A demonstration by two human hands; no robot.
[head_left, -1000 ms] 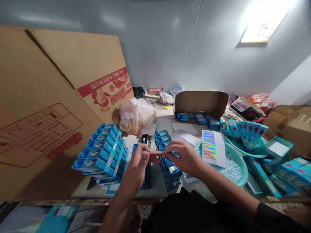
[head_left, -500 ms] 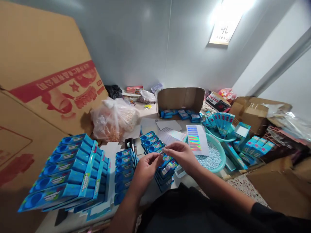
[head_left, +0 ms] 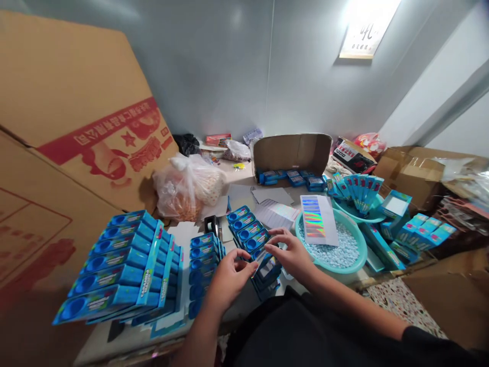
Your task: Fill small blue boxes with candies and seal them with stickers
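Observation:
Blue printed boxes (head_left: 252, 239) with round recesses lie in an overlapping row at the centre, beneath both hands. My left hand (head_left: 234, 272) is at their left side, fingers curled and thumb pressed toward the forefinger on a small clear strip (head_left: 260, 261). Opposite it, my right hand (head_left: 288, 252) bends over the boxes' right edge, thumb and forefinger close together at the strip's upper end; whether they grip it is hard to see. Beside the right hand, a sheet of rainbow-shiny stickers (head_left: 314, 219) lies on a turquoise basin (head_left: 361, 260) of small pale-blue pieces.
Stacked blue boxes (head_left: 126, 265) stand at the left before a large carton (head_left: 95, 102). Another row of boxes (head_left: 200, 265) lies nearer the centre. Behind are a plastic bag (head_left: 187, 186) and an open carton (head_left: 292, 153). More blue packages (head_left: 424, 232) are at the right.
The hands have moved slightly apart, and a clear strip now shows between them. The whole view has shifted a little, with the surroundings sliding to the right.

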